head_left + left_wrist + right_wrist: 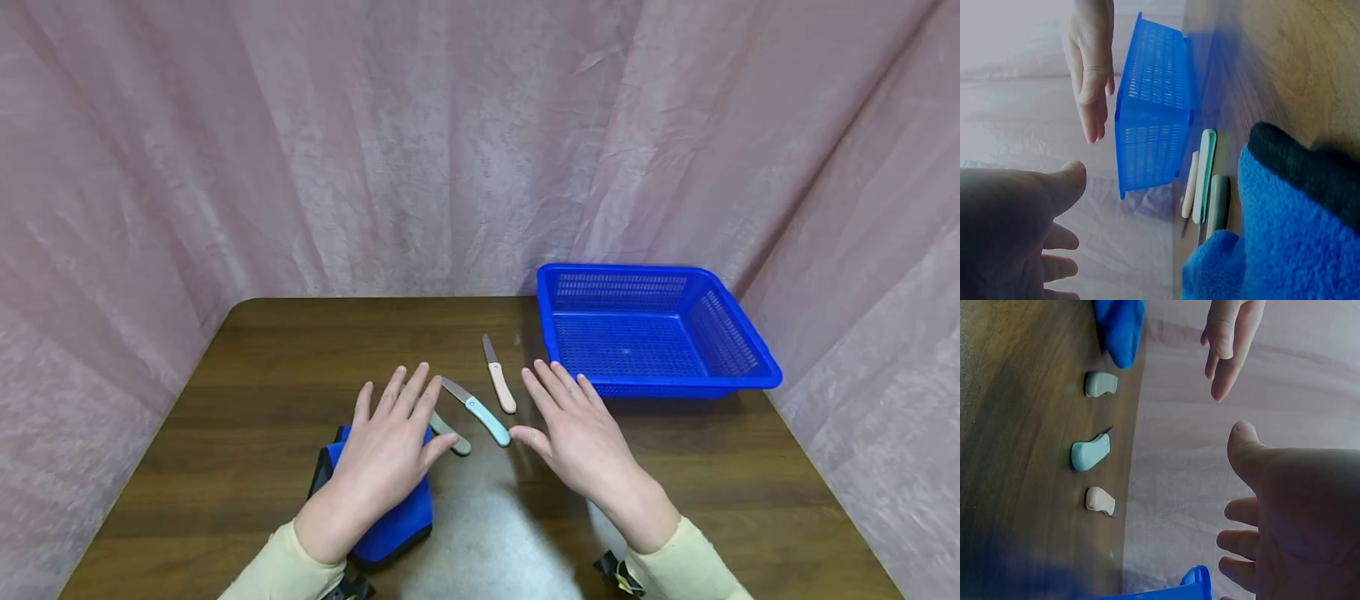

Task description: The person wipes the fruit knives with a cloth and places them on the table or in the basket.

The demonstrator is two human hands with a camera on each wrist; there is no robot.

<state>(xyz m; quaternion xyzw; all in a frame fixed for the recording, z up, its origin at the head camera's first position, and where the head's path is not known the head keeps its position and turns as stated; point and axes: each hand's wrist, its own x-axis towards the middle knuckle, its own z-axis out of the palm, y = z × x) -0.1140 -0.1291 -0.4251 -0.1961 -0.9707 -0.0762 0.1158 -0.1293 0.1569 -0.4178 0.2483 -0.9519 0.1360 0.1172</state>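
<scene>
Both hands hover above the table with straight fingers, holding nothing. My left hand point(390, 450) is over a folded blue cloth with black edging point(397, 521) and hides part of it. Beside that hand lies a grey-green handled knife point(453, 440), its blade hidden in the head view. To its right are a light-blue handled knife point(483, 417) with its blade out and a cream handled knife point(501, 383), blade pointing to the back. My right hand point(581, 433) is just right of these knives, near the front left corner of a blue plastic basket point(660, 382).
The basket stands at the back right of the brown wooden table point(300, 350), with nothing seen inside. A pink curtain point(405, 150) hangs behind and along the sides of the table.
</scene>
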